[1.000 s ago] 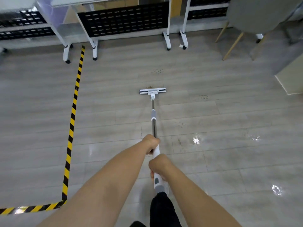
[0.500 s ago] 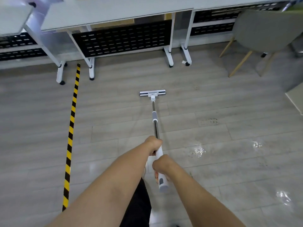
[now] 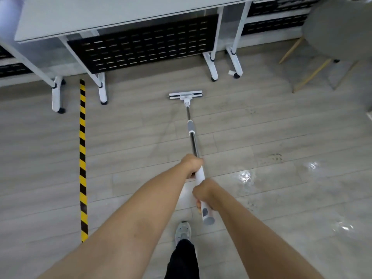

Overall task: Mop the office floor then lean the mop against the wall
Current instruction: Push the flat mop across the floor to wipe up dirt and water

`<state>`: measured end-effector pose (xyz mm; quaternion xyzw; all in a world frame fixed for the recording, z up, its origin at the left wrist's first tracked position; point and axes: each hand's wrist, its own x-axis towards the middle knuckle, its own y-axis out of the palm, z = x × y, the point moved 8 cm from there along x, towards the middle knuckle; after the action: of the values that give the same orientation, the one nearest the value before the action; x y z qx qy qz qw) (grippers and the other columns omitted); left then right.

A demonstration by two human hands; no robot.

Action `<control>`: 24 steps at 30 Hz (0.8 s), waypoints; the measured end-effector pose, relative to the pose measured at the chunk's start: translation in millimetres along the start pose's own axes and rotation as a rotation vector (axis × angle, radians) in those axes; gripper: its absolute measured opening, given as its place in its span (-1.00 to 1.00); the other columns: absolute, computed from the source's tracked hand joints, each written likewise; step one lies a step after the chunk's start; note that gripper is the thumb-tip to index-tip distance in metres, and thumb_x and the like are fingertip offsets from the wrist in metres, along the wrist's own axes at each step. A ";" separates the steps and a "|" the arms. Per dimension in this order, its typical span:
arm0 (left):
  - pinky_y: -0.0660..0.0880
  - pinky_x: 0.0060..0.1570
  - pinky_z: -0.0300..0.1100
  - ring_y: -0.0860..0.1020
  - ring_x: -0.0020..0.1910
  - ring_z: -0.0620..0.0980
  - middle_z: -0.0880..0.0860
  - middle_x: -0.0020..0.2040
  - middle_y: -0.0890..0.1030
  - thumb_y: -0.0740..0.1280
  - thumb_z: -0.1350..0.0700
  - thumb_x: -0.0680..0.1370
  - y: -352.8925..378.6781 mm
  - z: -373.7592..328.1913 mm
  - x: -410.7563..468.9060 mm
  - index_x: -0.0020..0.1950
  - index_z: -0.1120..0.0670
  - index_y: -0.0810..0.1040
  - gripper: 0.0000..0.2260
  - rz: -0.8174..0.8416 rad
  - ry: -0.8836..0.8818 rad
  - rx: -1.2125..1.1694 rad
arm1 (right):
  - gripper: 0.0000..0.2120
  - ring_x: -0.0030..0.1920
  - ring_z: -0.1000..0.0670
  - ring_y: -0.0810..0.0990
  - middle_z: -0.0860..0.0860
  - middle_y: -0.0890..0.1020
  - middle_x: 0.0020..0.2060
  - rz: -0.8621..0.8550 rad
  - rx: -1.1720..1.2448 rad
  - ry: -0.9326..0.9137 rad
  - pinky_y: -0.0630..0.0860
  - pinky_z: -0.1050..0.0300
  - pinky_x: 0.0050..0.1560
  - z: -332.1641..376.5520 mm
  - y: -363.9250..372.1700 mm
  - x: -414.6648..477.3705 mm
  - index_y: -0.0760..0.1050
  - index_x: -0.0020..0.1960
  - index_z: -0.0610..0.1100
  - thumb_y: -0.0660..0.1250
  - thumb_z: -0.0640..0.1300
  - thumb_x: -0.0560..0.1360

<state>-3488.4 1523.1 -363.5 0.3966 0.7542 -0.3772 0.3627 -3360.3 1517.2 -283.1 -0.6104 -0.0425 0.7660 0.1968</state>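
A flat mop (image 3: 192,135) with a white head (image 3: 185,95) and a metal and white handle lies stretched out ahead of me on the grey plank floor (image 3: 261,125). The head rests flat on the floor just short of the desks. My left hand (image 3: 192,163) grips the handle where the metal tube meets the white grip. Lower down, my right hand (image 3: 205,193) grips the white end of the handle. Both arms reach forward.
White desks (image 3: 112,19) with black perforated panels (image 3: 145,45) and wheeled legs (image 3: 213,66) stand along the far side. A grey chair (image 3: 340,29) with wooden legs stands at the right. Yellow-black tape (image 3: 83,158) runs down the left floor. Wet shiny patches (image 3: 244,176) lie at right. My shoe (image 3: 182,231) steps forward.
I have walked forward, pushing the mop head toward the desks, which now loom closer. Both hands keep their hold on the handle. The wet patches have slid back toward me.
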 end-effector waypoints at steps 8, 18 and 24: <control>0.51 -0.43 -0.19 0.57 -0.21 0.09 0.16 -0.04 0.59 0.28 0.14 0.57 40.7 29.6 2.1 0.11 0.18 0.53 -0.84 0.042 -0.050 0.004 | -0.92 -0.46 -0.01 0.57 -0.07 0.60 -0.36 -0.042 -0.078 0.050 0.54 0.14 -0.30 -48.7 10.9 23.9 0.37 0.06 -0.22 0.19 -0.29 0.56; 0.55 -0.34 -0.13 0.56 -0.20 0.10 0.16 -0.06 0.57 0.26 0.18 0.57 123.6 118.5 -85.8 0.13 0.18 0.50 -0.84 0.076 -0.077 -0.006 | -0.88 -0.48 -0.02 0.56 -0.06 0.59 -0.45 -0.015 -0.119 0.007 0.50 0.18 -0.36 -180.5 37.3 -39.7 0.38 0.09 -0.20 0.17 -0.27 0.56; 0.62 -0.21 -0.05 0.58 -0.24 0.08 0.16 -0.14 0.56 0.24 0.20 0.59 202.1 202.9 -180.5 0.09 0.19 0.47 -0.89 0.141 -0.095 -0.038 | -0.84 -0.44 -0.01 0.61 -0.02 0.60 -0.54 -0.012 -0.180 -0.063 0.55 0.19 -0.32 -306.9 58.6 -107.4 0.47 -0.01 -0.24 0.16 -0.29 0.47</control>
<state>-3185.7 1371.7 -359.4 0.4233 0.7134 -0.3549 0.4311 -3063.7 1371.7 -279.4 -0.6009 -0.1211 0.7768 0.1440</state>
